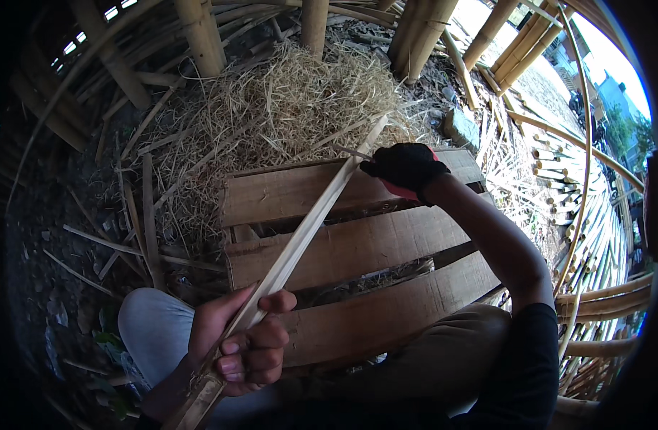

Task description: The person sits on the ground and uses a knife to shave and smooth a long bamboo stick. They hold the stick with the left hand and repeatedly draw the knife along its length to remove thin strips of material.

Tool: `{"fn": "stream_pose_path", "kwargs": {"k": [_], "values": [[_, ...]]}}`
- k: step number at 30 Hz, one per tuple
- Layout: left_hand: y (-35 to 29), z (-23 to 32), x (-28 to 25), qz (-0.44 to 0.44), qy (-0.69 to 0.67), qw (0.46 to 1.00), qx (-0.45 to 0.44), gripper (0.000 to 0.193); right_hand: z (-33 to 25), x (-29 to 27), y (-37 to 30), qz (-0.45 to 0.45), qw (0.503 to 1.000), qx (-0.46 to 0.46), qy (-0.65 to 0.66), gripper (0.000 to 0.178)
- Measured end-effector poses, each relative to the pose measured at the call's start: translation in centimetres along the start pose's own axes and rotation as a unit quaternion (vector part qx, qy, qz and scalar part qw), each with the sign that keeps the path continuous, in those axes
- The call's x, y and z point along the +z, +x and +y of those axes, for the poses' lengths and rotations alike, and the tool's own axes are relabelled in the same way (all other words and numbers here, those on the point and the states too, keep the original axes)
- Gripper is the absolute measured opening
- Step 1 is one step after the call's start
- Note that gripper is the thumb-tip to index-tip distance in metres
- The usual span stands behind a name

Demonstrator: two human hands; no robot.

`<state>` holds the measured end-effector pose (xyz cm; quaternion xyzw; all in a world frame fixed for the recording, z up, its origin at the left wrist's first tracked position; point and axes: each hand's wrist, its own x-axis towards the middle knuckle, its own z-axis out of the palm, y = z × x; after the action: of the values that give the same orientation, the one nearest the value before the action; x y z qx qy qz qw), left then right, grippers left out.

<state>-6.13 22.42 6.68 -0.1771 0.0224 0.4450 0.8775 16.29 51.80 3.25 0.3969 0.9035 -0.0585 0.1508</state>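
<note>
My bare left hand (256, 347) is closed around the lower part of a long, pale bamboo strip (296, 240). The strip slants away from me over a low wooden-slat bench (372, 240), and its far end reaches past the bench's far edge. Near that end, my right hand (404, 170), in a black and red glove, is closed on a knife. Only the thin blade (349, 151) shows, lying across the strip and seemingly touching it; the handle is hidden inside the glove.
A heap of curly shavings (307, 93) lies beyond the bench. Thick bamboo posts (200, 39) stand behind it. A stone block (460, 129) sits at the far right corner, and many cut bamboo poles (594, 251) are stacked on the right. Loose strips (151, 222) lie at left.
</note>
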Motion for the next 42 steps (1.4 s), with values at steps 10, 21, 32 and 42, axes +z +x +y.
{"fn": "stream_pose_path", "kwargs": {"k": [10, 21, 32, 42], "values": [[-0.8, 0.1, 0.6, 0.001, 0.010, 0.999, -0.034, 0.031, 3.2, 0.5, 0.2, -0.005, 0.993, 0.039, -0.112, 0.044], [-0.1, 1.5, 1.2, 0.118, 0.208, 0.971, -0.011, 0.034, -2.4, -1.1, -5.5, 0.253, 0.962, -0.069, 0.072, 0.022], [0.3, 1.5, 3.5, 0.218, 0.426, 0.878, 0.018, 0.033, -10.2, 0.3, -10.8, 0.259, 0.925, -0.277, 0.010, 0.029], [0.1, 0.7, 4.5, 0.248, 0.442, 0.862, -0.008, 0.032, -8.0, 0.3, -8.0, 0.196, 0.960, -0.199, 0.019, 0.025]]}}
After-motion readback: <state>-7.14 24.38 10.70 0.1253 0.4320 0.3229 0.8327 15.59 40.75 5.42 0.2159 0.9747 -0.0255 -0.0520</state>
